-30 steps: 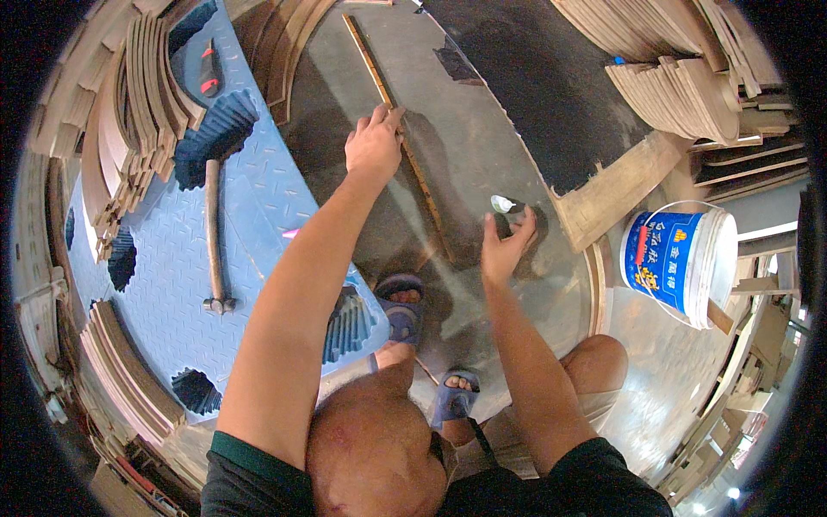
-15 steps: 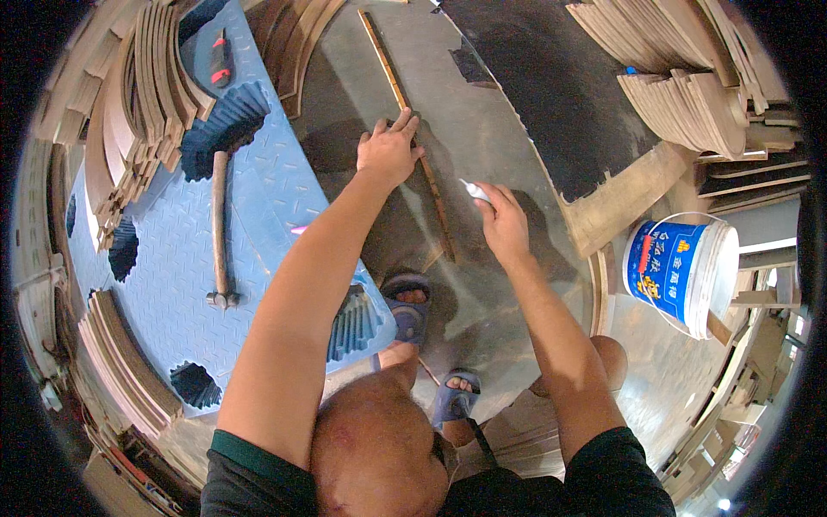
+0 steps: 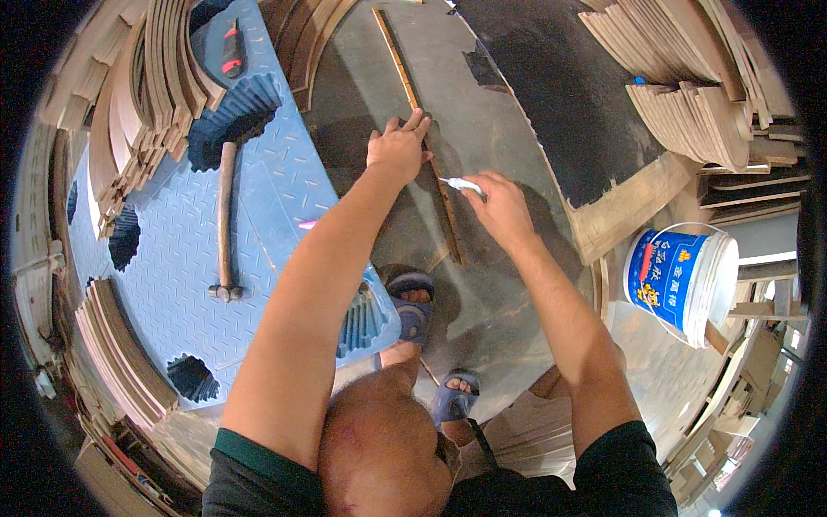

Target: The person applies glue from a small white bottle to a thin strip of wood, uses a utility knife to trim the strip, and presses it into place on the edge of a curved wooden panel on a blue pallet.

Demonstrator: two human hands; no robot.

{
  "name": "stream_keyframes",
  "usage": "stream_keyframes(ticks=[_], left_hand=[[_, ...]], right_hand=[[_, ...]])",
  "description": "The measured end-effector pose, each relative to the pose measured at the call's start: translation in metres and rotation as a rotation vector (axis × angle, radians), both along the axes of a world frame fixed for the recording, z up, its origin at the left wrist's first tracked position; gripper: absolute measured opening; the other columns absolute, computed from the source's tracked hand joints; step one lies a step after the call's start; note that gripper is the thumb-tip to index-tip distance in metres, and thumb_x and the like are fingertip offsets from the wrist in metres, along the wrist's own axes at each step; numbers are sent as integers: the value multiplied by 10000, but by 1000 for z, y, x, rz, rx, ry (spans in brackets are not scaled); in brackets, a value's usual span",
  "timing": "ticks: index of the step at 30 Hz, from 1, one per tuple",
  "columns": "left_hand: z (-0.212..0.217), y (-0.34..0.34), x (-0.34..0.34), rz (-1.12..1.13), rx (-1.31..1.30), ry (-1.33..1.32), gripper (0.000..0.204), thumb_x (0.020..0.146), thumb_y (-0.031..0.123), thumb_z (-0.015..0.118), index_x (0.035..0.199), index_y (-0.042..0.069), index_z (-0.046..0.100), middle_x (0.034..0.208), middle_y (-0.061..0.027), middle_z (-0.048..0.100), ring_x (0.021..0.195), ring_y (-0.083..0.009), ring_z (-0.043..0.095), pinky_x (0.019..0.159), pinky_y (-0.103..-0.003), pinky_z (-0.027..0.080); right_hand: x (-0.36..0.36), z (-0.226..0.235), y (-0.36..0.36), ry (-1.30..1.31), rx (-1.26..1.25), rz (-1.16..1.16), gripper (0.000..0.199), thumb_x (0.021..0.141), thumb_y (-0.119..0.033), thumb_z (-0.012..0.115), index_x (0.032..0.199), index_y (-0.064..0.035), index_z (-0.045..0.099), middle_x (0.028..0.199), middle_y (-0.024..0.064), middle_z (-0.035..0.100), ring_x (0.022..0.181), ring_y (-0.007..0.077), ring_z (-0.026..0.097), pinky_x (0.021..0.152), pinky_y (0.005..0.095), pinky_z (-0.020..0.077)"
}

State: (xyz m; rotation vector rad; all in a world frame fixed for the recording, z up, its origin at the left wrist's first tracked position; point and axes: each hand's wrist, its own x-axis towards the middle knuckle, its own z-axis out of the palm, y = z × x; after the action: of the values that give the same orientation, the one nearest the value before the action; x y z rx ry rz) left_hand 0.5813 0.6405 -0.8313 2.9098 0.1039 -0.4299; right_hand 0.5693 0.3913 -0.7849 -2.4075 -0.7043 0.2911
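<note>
Your left hand (image 3: 398,153) presses flat, fingers spread, on the long narrow wooden strip (image 3: 428,155) lying on the grey floor | your right hand (image 3: 502,209), just beside the strip, is closed around a small white tube (image 3: 463,184) | blue-and-white plastic bucket (image 3: 680,283) well right of the strip

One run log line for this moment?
left hand: pressing wooden strip | right hand: holds white tube at strip | hammer: idle

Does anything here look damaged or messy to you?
Yes. The dark sheet on the floor has a ragged, torn-looking lower edge, and the blue plastic panel has jagged holes. The left hand presses a thin wooden strip that lies intact.
</note>
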Motion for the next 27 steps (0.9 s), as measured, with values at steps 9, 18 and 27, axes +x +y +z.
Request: stream_keyframes(ticks=[9,18,27], left_hand=[[15,-3,1,18,-15,74,789,1076,453,699,1770,276,367,1876,104,250,1640,-297,414,1240,-582,464],[13,-3,2,21,-12,83,778,1086,450,691,1770,280,361,1877,113,242,1636,-296,418,1252,-592,453],[12,-3,2,20,-22,48,783,1066,445,717,1757,266,394,1869,96,275,1630,-301,430,1243,-613,456]], right_hand=[[3,6,6,-48,-40,47,207,1006,-159,758,1176,-53,810,1119,160,751,1101,403,713,966,508,583],[4,10,10,-84,-82,76,200,1002,-153,753,1166,-54,811,1102,147,731,1097,396,698,967,510,580],[3,8,7,-109,-67,71,199,998,-150,756,1165,-59,816,1123,143,745,1110,387,703,980,499,579]])
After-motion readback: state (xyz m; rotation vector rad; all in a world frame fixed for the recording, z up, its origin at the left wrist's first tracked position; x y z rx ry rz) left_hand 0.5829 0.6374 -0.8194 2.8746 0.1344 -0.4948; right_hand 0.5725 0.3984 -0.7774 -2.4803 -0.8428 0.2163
